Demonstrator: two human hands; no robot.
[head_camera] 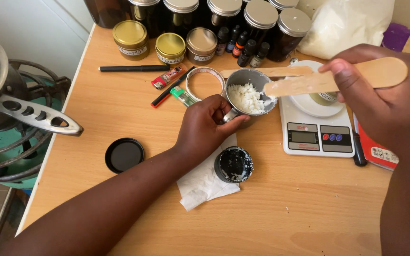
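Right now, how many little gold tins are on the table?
3. They stand in a row behind the metal cup: left tin, middle tin, right tin. More may be hidden.

The light is soft and even daylight, bright enough, with only weak shadows under the left hand (205, 124). The right hand (380, 102), close to the camera, looks a bit blurred, and the jar lids (261, 14) beyond both hands carry mild glare.

Three gold-lidded tins (170, 47), two lighters (168, 77), five small dropper bottles (241, 44), one scale (316, 130).
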